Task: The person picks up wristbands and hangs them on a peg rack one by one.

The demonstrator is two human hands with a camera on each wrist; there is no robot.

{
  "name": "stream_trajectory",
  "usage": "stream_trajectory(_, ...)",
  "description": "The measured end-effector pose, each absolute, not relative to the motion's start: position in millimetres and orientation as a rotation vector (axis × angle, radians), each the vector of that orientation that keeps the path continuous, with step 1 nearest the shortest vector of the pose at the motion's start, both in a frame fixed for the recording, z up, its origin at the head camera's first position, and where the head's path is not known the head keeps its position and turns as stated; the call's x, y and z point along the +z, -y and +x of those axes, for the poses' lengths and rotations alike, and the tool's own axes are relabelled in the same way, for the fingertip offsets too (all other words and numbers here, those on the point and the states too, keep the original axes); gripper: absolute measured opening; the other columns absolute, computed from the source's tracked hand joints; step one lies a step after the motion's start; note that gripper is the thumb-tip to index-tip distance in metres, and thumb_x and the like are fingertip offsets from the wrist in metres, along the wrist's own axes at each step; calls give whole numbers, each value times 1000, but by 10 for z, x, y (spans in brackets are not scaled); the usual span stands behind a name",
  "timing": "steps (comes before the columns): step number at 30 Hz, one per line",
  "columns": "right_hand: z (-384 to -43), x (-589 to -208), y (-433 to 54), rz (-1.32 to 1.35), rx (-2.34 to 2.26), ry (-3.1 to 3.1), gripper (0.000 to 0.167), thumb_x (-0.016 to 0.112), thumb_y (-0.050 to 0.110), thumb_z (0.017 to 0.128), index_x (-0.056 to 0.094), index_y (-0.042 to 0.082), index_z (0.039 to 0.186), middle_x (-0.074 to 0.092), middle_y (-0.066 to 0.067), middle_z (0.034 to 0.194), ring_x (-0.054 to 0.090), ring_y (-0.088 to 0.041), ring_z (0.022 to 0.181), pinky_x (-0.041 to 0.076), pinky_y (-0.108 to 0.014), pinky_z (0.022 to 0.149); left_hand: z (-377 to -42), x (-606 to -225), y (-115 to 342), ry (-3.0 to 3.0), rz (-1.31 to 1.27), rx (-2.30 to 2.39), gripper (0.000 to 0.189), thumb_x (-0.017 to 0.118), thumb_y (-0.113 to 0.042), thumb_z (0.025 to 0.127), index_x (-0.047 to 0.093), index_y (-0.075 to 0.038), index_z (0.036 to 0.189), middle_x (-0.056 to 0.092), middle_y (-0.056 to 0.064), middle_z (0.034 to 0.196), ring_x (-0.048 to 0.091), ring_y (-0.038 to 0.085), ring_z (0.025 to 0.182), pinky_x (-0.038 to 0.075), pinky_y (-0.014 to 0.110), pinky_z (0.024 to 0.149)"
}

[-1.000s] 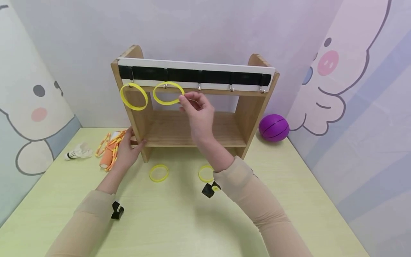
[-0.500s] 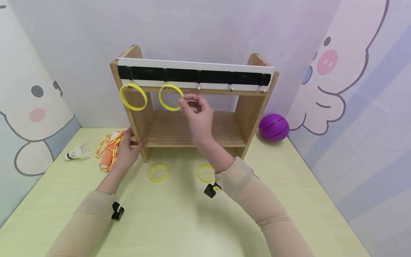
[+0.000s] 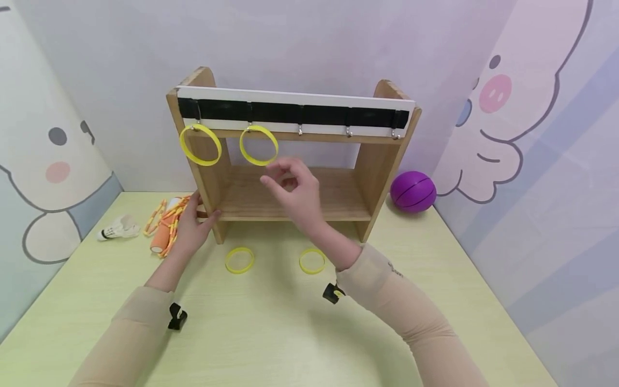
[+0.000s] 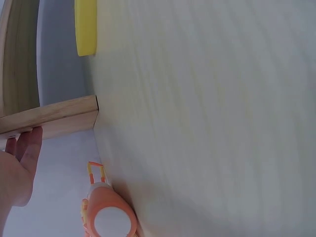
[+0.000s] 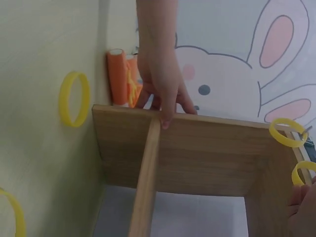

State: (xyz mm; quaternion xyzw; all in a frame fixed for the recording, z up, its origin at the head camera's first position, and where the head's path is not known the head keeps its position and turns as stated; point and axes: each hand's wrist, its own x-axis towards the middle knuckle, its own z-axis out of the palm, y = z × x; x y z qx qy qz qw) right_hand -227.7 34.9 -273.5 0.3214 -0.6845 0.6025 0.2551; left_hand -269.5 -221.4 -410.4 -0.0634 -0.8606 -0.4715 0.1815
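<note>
My left hand (image 3: pixel 193 228) grips the left side panel of a wooden shelf (image 3: pixel 246 193). Its thumb lies over the panel's edge while the fingers stay outside, also visible in the right wrist view. One yellow ring (image 3: pixel 200 163) hangs on the leftmost hook of the black strip (image 3: pixel 275 113) along the shelf's top. Another yellow ring (image 3: pixel 259 163) hangs on the second hook. Just below and right of that ring is my right hand (image 3: pixel 297 196), thumb and fingers apart with nothing between them. Two more yellow rings, one left (image 3: pixel 239 272) and one right (image 3: pixel 312 273), lie on the table.
Three further hooks on the strip's right part hold nothing. Left of the shelf lie an orange-handled jump rope (image 3: pixel 166 231) and a shuttlecock (image 3: pixel 118 228). A purple ball (image 3: pixel 413 192) sits right of the shelf. Walls with cartoon animals stand behind and at both sides.
The right hand held the second ring, settled it hanging from the second hook, then let go and moved down. The left hand has stayed on the shelf.
</note>
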Motion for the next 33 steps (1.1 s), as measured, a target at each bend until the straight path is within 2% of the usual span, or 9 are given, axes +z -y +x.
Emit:
stream_trajectory(4, -2389, -2932, -373, 934, 1522, 2005, 25, 73, 7, 81, 65, 0, 104, 63, -14, 100, 56, -23, 85, 52, -32, 72, -2695, -4114, 2218, 2418, -186, -1340, 68, 59, -21, 93, 23, -13, 149, 46, 22, 131, 56, 35, 95, 46, 15, 63)
stream_trajectory(8, -2438, -3088, -394, 1028, 1377, 2125, 28, 75, 15, 81, 67, 6, 106, 66, -8, 103, 55, -18, 89, 51, -30, 75, -2699, -4119, 2220, 2426, -180, -1329, 68, 59, -22, 93, 23, -13, 149, 46, 22, 131, 56, 34, 95, 47, 16, 64)
stream_trajectory(16, -2538, -3415, -412, 1244, 1167, 2312, 34, 74, 19, 81, 66, 10, 113, 65, -4, 104, 58, -23, 94, 52, -33, 78, -2704, -4115, 2224, 2438, -171, -1326, 68, 58, -24, 93, 22, -14, 150, 45, 22, 132, 56, 34, 97, 48, 19, 65)
stream_trajectory(24, -2636, -3661, -410, 1470, 794, 2529, 39, 72, 25, 84, 64, 15, 120, 64, 2, 119, 55, -12, 114, 39, -23, 100, -2711, -4124, 2224, 2435, -164, -1312, 68, 58, -24, 93, 23, -13, 149, 47, 22, 131, 57, 34, 96, 51, 25, 68)
stream_trajectory(30, -2697, -3830, -373, 1641, 760, 2642, 38, 72, 17, 84, 64, 9, 120, 64, -3, 112, 60, -19, 102, 48, -29, 90, -2702, -4106, 2205, 2461, -141, -1323, 69, 57, -27, 94, 19, -15, 150, 44, 21, 134, 55, 35, 100, 53, 45, 76)
stream_trajectory(33, -2727, -3935, -344, 1699, 752, 2689, 38, 71, 15, 84, 63, 7, 120, 63, -6, 108, 60, -20, 99, 49, -31, 88, -2699, -4108, 2204, 2469, -135, -1314, 69, 57, -28, 94, 19, -15, 151, 43, 21, 135, 55, 35, 100, 53, 44, 77)
